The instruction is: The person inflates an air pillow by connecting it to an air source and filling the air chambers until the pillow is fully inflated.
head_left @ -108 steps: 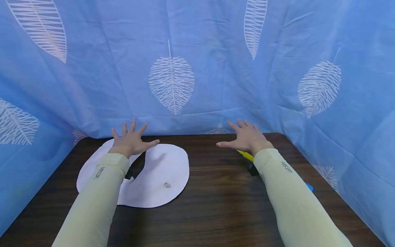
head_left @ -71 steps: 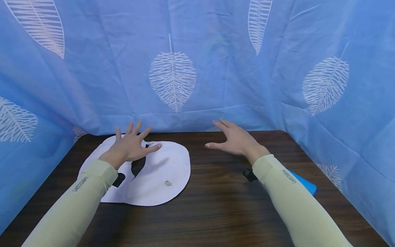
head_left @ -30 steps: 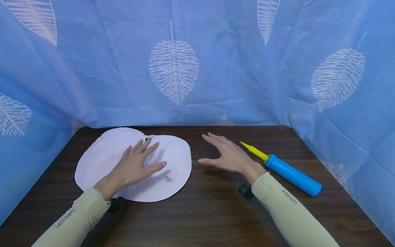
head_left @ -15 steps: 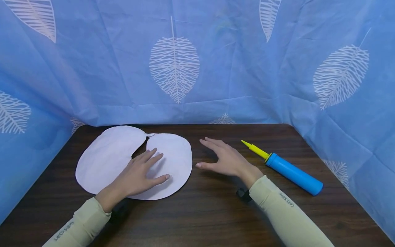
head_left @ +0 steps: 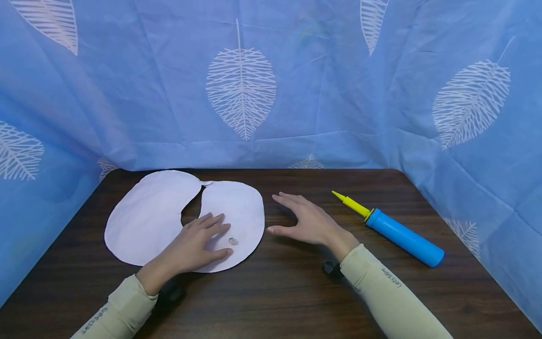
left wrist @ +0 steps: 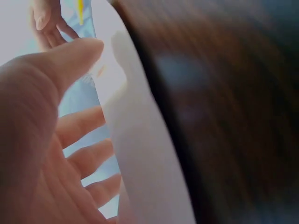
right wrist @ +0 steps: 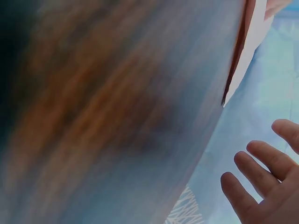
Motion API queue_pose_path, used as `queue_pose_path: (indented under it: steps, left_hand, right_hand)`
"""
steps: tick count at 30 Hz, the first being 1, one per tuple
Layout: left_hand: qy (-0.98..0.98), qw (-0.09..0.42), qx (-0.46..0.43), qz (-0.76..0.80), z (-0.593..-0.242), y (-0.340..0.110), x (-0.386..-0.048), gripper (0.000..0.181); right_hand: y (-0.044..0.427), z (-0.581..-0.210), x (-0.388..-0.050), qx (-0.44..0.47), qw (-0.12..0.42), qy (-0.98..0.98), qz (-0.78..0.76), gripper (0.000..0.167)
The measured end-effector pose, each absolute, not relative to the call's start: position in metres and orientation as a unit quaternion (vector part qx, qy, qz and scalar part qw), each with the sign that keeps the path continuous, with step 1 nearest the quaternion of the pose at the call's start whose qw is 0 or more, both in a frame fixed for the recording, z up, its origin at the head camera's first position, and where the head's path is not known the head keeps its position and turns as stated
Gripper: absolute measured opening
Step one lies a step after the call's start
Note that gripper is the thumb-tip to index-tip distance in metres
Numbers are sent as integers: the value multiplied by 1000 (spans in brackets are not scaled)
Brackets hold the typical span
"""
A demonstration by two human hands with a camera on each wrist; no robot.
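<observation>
A flat white U-shaped neck pillow (head_left: 146,221) lies on the table, its two ends nearly meeting at the far side by a small tab. On its right half sits a small clear valve (head_left: 233,241). My left hand (head_left: 188,247) is spread low over the pillow's near part, thumb and fingers on either side of the valve. In the left wrist view its fingertips come right up to the white pillow (left wrist: 140,140); whether they touch cannot be told. My right hand (head_left: 311,221) hovers just right of the pillow, fingers extended, holding nothing.
A hand pump with a blue barrel (head_left: 404,238) and a yellow nozzle (head_left: 351,203) lies on the right of the dark wooden table (head_left: 271,301), nozzle pointing to the far left. A blue leaf-patterned curtain (head_left: 317,94) stands around the table's back and sides.
Both hands have come back from the far edge and lowered, the left down to the pillow beside the valve. The right has shifted left, uncovering the pump. The head view has tilted down.
</observation>
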State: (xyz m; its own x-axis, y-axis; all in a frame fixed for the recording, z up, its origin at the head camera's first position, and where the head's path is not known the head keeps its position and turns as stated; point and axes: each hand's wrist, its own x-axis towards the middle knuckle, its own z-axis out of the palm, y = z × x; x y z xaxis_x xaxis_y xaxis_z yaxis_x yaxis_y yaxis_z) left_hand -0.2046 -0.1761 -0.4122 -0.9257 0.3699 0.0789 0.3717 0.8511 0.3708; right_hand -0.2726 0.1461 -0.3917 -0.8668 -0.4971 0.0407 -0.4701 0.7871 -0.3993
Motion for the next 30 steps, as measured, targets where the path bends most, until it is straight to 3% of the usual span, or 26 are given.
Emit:
queue_pose_path:
  steps: [30]
  left_hand:
    - [-960,19,-176,-219,-419,-169,-200,52]
  right_hand:
    - [132,-406,-261,-243,27,905,-349,81]
